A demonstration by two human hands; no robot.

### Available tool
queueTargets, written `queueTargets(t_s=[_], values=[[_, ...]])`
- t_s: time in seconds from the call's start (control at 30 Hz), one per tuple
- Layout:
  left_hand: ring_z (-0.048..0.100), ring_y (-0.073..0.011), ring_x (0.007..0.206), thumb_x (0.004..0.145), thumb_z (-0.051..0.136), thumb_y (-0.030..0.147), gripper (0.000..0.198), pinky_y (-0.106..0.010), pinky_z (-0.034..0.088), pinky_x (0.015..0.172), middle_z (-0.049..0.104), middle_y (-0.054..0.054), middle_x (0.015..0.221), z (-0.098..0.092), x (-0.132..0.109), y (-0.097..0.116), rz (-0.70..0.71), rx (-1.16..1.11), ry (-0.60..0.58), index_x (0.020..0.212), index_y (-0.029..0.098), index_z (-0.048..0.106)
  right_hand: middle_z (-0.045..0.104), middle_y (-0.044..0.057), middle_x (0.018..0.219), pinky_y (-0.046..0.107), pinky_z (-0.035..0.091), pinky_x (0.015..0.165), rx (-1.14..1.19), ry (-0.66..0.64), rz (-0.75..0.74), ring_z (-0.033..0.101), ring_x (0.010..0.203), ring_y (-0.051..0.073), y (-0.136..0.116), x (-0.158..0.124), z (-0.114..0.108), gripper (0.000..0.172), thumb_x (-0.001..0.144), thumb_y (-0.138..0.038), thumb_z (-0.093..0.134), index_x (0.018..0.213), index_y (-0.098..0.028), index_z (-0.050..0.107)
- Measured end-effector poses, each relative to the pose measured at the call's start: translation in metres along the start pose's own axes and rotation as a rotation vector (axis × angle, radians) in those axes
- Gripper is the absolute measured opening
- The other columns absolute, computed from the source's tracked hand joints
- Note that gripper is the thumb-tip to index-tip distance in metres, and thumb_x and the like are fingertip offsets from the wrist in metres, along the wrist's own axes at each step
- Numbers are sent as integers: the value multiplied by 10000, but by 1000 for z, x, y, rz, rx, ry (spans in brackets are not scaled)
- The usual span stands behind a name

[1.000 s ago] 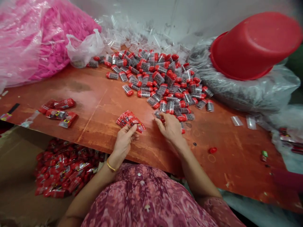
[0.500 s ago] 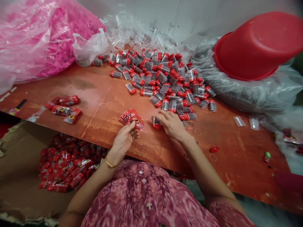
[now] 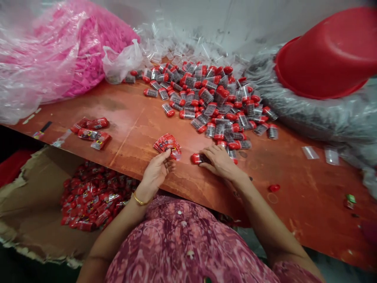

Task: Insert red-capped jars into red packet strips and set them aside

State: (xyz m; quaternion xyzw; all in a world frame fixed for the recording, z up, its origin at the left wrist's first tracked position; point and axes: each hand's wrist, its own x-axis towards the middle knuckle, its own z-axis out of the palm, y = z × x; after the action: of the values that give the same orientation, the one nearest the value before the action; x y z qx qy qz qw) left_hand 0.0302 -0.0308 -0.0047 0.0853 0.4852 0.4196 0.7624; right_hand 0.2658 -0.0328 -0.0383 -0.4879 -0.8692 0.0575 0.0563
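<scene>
My left hand pinches a fanned stack of red printed wrappers between thumb and fingers, just above the table. To its right, my right hand is closed around a small clear container with a red cap. This one lies on its side on the table, cap toward the left, its far end under my fingers. Behind that hand spreads a pile of similar red-capped containers with dark contents. Several red-wrapped containers lie on the left of the table.
A cardboard box below the table's front edge holds many red-wrapped containers. Clear plastic tubes are heaped at the back. A pink-filled bag stands back left; a red tub rests upside down on a bag at right.
My right hand has come down and closed on the red-capped container, which has turned from upright or tilted to lying with its cap leftward. The left hand still holds the wrappers.
</scene>
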Motion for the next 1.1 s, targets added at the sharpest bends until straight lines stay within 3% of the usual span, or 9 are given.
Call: queueTargets(t_s=[0.13,0.23,0.33,0.6,0.87,1.1], values=[[554,-82,443,707,701,238,139,-188,464,456,621,20,547,2,-2,-2,18,4,-17,716,147,596,670,102,853,348,453,704,192,230,17,595,766,221,-16,-15,-5,287,867,-384,521,1033,-157,573],[558,-79,454,655,743,265,189,-183,458,464,628,20,554,3,-3,-5,45,34,-29,718,143,612,676,71,900,307,488,685,378,394,-60,622,768,182,-38,-22,-21,291,849,-326,555,1106,-192,532],[557,-73,466,581,788,303,261,-178,447,469,641,16,575,6,-4,-9,81,76,-34,700,138,624,682,79,937,301,510,711,439,475,-130,642,816,179,-57,-21,-32,305,813,-282,595,1096,-185,533],[546,-77,485,523,800,396,349,-189,428,498,643,6,576,8,-8,-12,254,248,-27,684,128,644,693,84,904,286,529,680,476,455,-114,649,765,161,-66,-8,-32,291,809,-265,587,1079,-160,555],[543,-83,487,525,788,407,331,-204,436,520,642,7,566,5,-8,-6,289,307,-58,641,137,634,695,100,923,318,544,720,322,484,-36,658,818,193,-65,-6,-23,292,799,-265,602,1071,-164,577],[620,-134,684,603,751,417,344,-262,486,710,710,-34,773,6,-2,-10,397,353,-140,799,142,686,679,88,928,329,549,720,297,566,-2,649,831,194,-67,-2,-13,331,803,-254,609,1122,-184,556]])
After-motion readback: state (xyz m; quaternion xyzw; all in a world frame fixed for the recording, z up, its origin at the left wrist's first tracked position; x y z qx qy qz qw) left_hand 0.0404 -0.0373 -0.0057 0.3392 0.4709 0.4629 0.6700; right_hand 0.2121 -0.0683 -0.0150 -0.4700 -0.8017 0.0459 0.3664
